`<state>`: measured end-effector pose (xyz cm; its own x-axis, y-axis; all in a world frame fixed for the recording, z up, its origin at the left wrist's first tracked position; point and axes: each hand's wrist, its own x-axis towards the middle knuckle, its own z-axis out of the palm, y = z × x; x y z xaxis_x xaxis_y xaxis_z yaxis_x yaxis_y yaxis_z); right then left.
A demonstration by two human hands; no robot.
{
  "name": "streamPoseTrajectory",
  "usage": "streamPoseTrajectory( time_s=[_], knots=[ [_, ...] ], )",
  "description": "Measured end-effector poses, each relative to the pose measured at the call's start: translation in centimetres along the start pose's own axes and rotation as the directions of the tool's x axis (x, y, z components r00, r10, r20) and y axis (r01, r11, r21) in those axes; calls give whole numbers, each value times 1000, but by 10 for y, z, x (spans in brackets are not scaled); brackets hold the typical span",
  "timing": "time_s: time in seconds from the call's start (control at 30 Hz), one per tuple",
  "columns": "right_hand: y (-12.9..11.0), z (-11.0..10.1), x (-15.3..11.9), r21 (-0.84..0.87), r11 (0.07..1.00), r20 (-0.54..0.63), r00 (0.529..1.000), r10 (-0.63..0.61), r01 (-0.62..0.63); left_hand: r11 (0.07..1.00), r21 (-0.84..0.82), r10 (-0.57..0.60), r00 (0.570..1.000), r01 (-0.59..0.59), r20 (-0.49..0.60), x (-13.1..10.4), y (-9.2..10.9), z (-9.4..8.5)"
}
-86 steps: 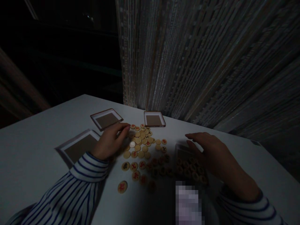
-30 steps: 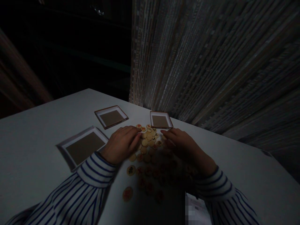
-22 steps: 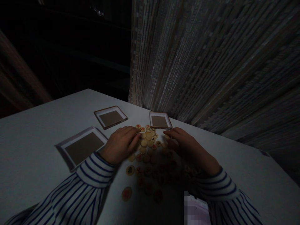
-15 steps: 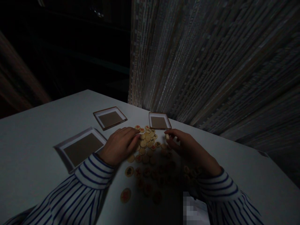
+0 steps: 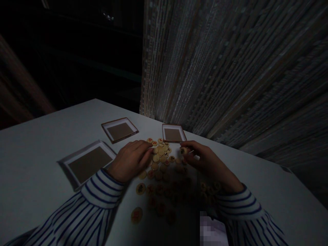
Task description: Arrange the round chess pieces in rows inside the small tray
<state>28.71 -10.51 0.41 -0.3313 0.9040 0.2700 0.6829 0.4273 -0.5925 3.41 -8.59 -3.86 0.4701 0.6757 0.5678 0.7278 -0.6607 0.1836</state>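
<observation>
A: Log the hands first. What do I have in the right?
B: My right hand (image 5: 208, 160) pinches one xiangqi piece (image 5: 182, 150) between thumb and forefinger, raised just beside the pile, its black-marked face towards the camera. My left hand (image 5: 129, 160) is curved at the pile's left side, fingertips at the pieces; whether it grips any, I cannot tell.

A: Progress, as far as I can judge?
B: One piece is up in my fingers. Many loose pieces (image 5: 156, 158) remain spread on the white table (image 5: 38, 150), faces mixed up and down. Another group (image 5: 203, 187) sits by my right forearm, in deep shadow; I cannot tell whether a tray holds it. I see no finished arrangement, and I can give no count.

A: And the trays?
B: Three shallow ones, brown bottoms showing: a far-left tray (image 5: 120, 131), a far-right tray (image 5: 172, 134) just beyond the pile, and a larger near-left tray (image 5: 89, 164) next to my left wrist.

A: Appearance of the pieces?
B: Round, flat, pale wood-coloured discs. Some carry red characters, others black; several show plain backs. They overlap at the middle of the pile. One red-marked disc (image 5: 136, 215) lies well apart, nearest me. Light is poor; most characters are unreadable.
</observation>
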Motion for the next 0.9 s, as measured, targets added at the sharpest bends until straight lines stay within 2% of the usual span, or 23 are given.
streamPoseTrajectory(
  time_s=[0.27, 0.6, 0.9],
  knots=[
    [10, 4, -1, 61, 995, 62, 995, 74, -77, 1000, -14, -6, 1000, 7, 12, 0, 0, 1],
    [19, 2, 6, -221, 975, 87, 996, 6, 13, 1000, 1, 4, 1000, -4, 3, 1, 0, 1],
    [29, 4, 9, -275, 961, 120, 993, 16, 17, 1000, 0, 19, 1000, -19, -13, 0, -1, 3]
  ],
)
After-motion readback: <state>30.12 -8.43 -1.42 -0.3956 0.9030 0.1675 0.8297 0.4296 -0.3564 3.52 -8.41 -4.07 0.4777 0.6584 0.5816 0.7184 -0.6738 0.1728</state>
